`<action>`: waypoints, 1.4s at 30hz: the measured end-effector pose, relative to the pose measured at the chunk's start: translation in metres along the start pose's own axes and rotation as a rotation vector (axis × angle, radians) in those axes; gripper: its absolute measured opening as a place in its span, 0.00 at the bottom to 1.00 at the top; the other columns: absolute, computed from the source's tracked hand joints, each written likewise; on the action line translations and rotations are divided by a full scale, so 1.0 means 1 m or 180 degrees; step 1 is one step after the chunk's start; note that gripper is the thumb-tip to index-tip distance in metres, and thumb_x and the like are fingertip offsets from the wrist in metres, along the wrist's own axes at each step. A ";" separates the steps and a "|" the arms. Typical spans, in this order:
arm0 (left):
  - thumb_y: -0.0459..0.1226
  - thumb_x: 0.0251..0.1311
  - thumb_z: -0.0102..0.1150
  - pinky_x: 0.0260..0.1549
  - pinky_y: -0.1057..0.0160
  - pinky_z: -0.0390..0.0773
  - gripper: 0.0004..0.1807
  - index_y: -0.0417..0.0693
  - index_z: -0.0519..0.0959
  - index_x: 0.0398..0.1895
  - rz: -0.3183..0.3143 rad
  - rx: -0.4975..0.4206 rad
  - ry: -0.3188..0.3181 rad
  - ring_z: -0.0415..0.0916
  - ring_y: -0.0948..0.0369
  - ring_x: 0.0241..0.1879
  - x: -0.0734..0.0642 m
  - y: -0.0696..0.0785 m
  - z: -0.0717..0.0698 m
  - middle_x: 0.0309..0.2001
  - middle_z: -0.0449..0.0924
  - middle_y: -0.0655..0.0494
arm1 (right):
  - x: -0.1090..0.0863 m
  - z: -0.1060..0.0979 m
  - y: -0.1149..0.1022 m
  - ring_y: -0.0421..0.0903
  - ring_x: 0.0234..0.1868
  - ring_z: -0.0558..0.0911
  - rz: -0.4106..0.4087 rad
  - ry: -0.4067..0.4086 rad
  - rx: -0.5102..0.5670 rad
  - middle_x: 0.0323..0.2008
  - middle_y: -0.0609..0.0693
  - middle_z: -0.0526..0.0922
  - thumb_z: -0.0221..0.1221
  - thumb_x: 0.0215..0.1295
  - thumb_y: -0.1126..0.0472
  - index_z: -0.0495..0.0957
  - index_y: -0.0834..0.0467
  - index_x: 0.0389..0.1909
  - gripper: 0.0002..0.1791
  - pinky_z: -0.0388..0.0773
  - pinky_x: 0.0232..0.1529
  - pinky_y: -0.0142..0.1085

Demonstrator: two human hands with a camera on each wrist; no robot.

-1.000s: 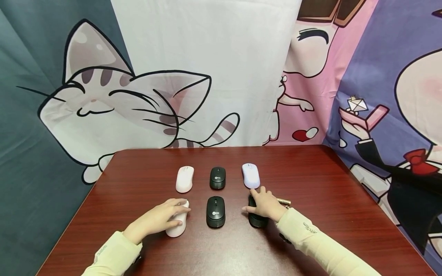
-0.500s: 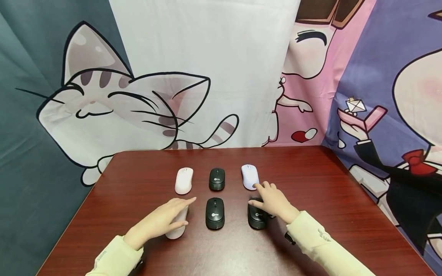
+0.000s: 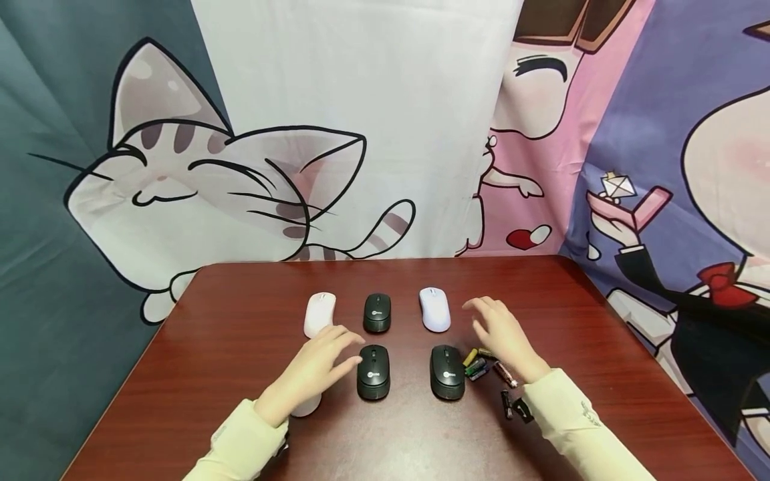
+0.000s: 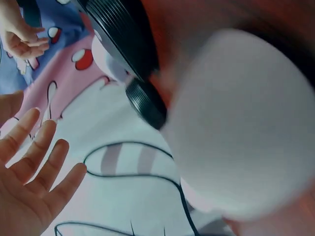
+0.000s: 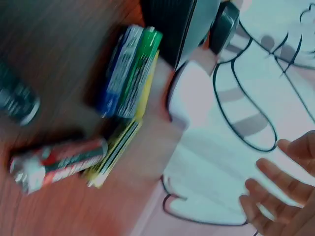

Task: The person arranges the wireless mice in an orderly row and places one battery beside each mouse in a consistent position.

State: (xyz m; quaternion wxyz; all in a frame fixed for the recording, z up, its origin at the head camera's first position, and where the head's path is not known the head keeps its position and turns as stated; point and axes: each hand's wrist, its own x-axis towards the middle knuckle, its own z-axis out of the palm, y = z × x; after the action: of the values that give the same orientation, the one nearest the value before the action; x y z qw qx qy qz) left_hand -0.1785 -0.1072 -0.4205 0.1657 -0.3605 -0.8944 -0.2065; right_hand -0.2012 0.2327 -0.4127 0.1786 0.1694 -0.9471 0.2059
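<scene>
My left hand [image 3: 315,367] hovers, fingers relaxed, over the near white mouse [image 3: 307,405], covering most of it in the head view. Its thumb points at the near middle black mouse [image 3: 373,374]; contact cannot be judged. In the left wrist view the fingers [image 4: 49,160] are spread and hold nothing. Right of the lavender mouse [image 3: 435,310] is my right hand [image 3: 502,334], also holding nothing. Beneath and beside it several loose batteries [image 3: 476,369] lie next to the near right black mouse [image 3: 448,374]. A red battery [image 5: 64,162] shows large in the right wrist view.
A white mouse [image 3: 319,312] and a smaller black mouse [image 3: 377,312] stand in the far row with the lavender one. A dark battery [image 3: 506,405] lies near the right sleeve. A cartoon-printed cloth [image 3: 373,133] hangs behind the red-brown table [image 3: 240,307].
My left hand has left the near white mouse, going right and slightly forward. My right hand has moved off the near right black mouse, forward and right, uncovering the batteries.
</scene>
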 end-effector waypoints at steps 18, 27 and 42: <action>0.44 0.62 0.57 0.41 0.65 0.75 0.11 0.53 0.79 0.44 0.0018 -0.0413 -0.0394 0.74 0.62 0.43 0.058 0.060 0.057 0.40 0.79 0.60 | -0.024 -0.007 0.087 0.51 0.36 0.78 0.0056 0.0485 0.0344 0.37 0.58 0.82 0.56 0.56 0.75 0.79 0.64 0.40 0.11 0.73 0.36 0.37; 0.42 0.59 0.60 0.27 0.74 0.68 0.06 0.56 0.82 0.38 0.0007 -0.0246 -0.0551 0.71 0.69 0.31 0.089 0.084 0.083 0.27 0.77 0.65 | -0.019 -0.008 0.120 0.53 0.38 0.78 -0.0086 0.0382 0.0090 0.37 0.59 0.81 0.54 0.54 0.76 0.77 0.65 0.40 0.12 0.72 0.40 0.44; 0.41 0.54 0.62 0.28 0.67 0.71 0.04 0.61 0.83 0.31 -0.0051 0.0636 -0.0938 0.75 0.63 0.34 0.140 0.120 0.130 0.34 0.82 0.65 | -0.008 -0.012 0.151 0.55 0.36 0.76 0.0050 0.0310 -0.0120 0.34 0.61 0.79 0.52 0.55 0.74 0.75 0.67 0.42 0.12 0.70 0.41 0.51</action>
State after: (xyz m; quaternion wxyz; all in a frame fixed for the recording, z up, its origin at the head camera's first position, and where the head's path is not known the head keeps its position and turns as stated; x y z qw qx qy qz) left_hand -0.2078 0.1157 -0.4403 0.0662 -0.3615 -0.9279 -0.0629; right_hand -0.2510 0.3697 -0.4559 0.2260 0.1484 -0.9423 0.1974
